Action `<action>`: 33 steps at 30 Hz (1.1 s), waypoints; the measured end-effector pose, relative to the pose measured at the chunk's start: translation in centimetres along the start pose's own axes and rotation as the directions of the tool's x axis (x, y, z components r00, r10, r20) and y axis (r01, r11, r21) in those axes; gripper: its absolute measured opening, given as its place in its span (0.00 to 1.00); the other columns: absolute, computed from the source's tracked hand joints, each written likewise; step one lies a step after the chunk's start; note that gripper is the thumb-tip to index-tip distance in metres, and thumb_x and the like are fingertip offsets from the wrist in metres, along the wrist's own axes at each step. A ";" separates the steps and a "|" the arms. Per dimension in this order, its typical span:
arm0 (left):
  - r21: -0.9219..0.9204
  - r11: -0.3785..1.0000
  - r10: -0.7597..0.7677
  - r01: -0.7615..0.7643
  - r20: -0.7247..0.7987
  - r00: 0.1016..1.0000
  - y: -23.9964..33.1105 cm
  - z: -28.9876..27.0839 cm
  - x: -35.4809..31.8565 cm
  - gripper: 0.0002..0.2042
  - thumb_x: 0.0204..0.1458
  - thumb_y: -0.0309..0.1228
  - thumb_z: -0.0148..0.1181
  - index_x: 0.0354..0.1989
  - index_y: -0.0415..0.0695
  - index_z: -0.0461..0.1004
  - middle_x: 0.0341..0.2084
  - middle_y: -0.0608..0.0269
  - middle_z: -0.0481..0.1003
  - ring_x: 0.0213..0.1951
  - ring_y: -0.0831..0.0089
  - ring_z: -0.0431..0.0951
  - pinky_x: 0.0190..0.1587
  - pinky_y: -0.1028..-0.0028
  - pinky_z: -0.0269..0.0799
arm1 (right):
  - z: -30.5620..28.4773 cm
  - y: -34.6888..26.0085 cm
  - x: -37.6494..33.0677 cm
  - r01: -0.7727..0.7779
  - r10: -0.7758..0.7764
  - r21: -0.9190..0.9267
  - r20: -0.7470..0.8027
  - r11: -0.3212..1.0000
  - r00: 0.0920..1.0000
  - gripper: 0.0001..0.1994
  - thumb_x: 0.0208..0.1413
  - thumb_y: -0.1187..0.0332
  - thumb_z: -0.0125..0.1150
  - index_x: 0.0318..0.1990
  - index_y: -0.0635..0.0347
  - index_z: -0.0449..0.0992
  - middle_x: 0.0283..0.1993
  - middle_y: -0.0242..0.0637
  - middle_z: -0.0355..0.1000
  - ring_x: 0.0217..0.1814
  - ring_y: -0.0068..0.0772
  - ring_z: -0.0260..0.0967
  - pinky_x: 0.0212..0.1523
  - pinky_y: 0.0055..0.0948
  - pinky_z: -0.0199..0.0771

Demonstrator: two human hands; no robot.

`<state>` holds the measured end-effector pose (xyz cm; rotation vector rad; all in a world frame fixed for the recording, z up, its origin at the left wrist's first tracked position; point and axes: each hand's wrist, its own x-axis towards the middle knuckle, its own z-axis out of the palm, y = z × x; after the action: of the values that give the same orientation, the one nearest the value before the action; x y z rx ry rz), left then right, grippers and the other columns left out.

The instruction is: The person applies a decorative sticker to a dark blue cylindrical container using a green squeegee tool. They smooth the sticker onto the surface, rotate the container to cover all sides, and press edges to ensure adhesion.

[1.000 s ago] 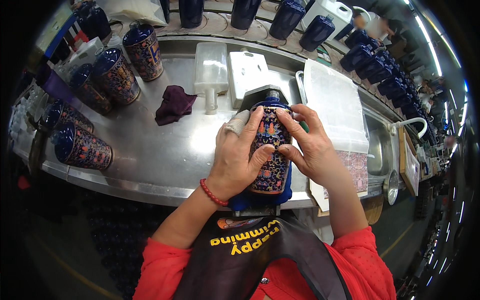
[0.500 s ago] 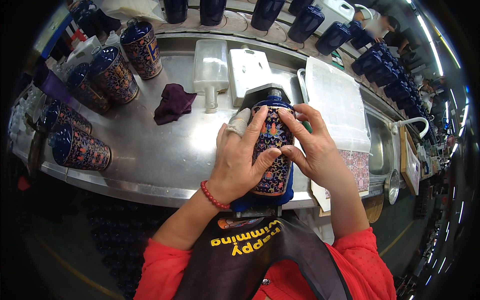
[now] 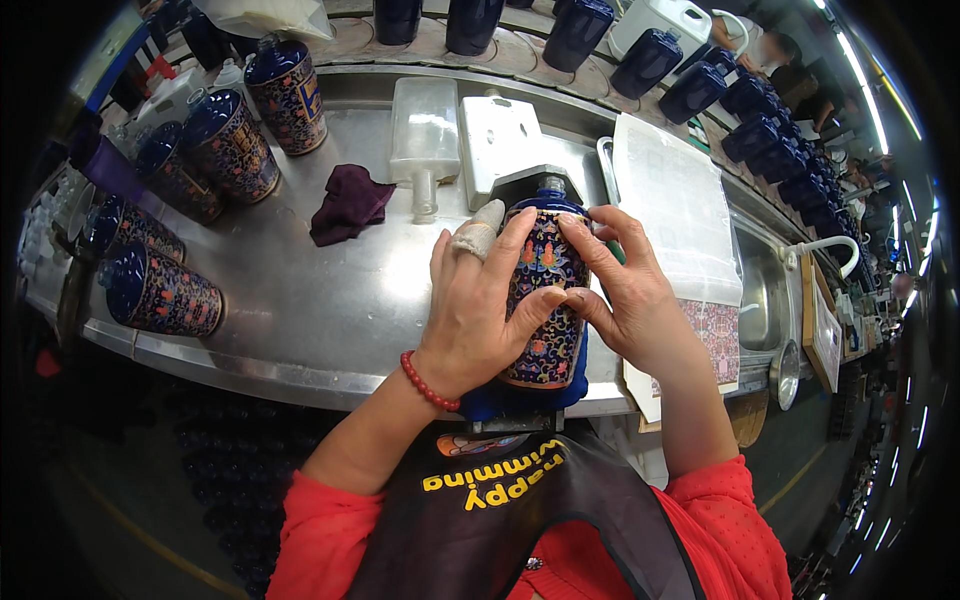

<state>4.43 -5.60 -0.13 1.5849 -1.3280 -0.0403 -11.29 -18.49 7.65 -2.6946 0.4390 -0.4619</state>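
Note:
A dark blue glass bottle (image 3: 545, 340) with a colourful floral pattern lies in front of me, its neck pointing away. My left hand (image 3: 475, 300) rests along its left side, fingers stretched to the shoulder and thumb across the front. A grey finger cover (image 3: 474, 240) sits on one finger of that hand. From the right, my right hand (image 3: 630, 290) holds the bottle, its fingertips near the upper edge of the pattern. Both thumb tips meet over the middle of the bottle. Beneath it shows a blue cloth (image 3: 520, 402); the bottle's back is hidden.
Patterned bottles (image 3: 165, 290) stand at left on the metal bench (image 3: 300, 290). A purple cloth (image 3: 350, 203), a clear bottle (image 3: 425, 135) and a white container (image 3: 497, 140) lie beyond my hands. White sheets (image 3: 670, 200) and a sink (image 3: 762, 300) are at right. Plain blue bottles (image 3: 580, 32) line the back.
Along the back, the plain blue bottles have shifted to the right. My hands stay on the patterned bottle; the left fingers have moved slightly.

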 end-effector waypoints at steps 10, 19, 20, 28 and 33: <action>0.241 0.952 0.175 -0.190 0.083 0.981 1.0 -1.3 0.9 0.39 0.61 0.64 0.49 0.73 0.47 0.63 0.50 0.58 0.78 0.66 0.52 0.60 0.70 0.40 0.43 | -0.1 0.0 0.0 0.001 -0.001 -0.012 0.011 1.000 1.000 0.32 0.55 0.63 0.72 0.68 0.50 0.70 0.65 0.51 0.62 0.61 0.55 0.67 0.59 0.44 0.73; 0.077 0.992 0.101 -0.099 -0.028 0.994 -0.4 -1.3 -0.2 0.36 0.65 0.58 0.50 0.69 0.38 0.66 0.58 0.50 0.74 0.64 0.48 0.62 0.69 0.43 0.49 | -0.2 0.1 -0.2 -0.016 0.018 -0.030 0.060 0.999 0.998 0.32 0.62 0.55 0.66 0.72 0.52 0.66 0.69 0.49 0.58 0.62 0.50 0.67 0.62 0.43 0.73; 0.064 0.995 0.078 -0.077 -0.018 0.997 -0.4 -1.2 -0.6 0.36 0.65 0.58 0.49 0.69 0.38 0.67 0.58 0.49 0.74 0.64 0.48 0.62 0.69 0.44 0.49 | -0.1 0.1 -0.2 -0.020 0.022 -0.024 0.048 0.999 0.999 0.32 0.62 0.55 0.65 0.72 0.52 0.66 0.69 0.49 0.58 0.62 0.50 0.67 0.62 0.43 0.73; 0.057 0.998 0.025 -0.029 0.068 0.997 0.4 -0.7 -3.7 0.42 0.64 0.64 0.42 0.72 0.37 0.62 0.60 0.41 0.71 0.67 0.44 0.58 0.71 0.41 0.43 | 0.1 -0.2 -1.0 -0.025 0.027 -0.043 0.047 0.999 0.999 0.31 0.63 0.56 0.64 0.72 0.53 0.67 0.71 0.49 0.57 0.61 0.47 0.67 0.60 0.42 0.75; 0.055 0.998 0.020 -0.026 0.097 0.995 0.9 -0.7 -4.7 0.46 0.62 0.66 0.42 0.74 0.35 0.57 0.65 0.39 0.66 0.69 0.42 0.56 0.70 0.37 0.41 | 0.2 -0.4 -1.4 -0.041 0.042 -0.027 0.038 0.999 0.998 0.30 0.63 0.60 0.65 0.72 0.53 0.67 0.72 0.49 0.56 0.61 0.46 0.67 0.60 0.42 0.75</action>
<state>2.36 -1.47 -1.71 1.6322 -1.4327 -0.0662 -12.41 -17.55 7.27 -2.7091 0.4932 -0.3947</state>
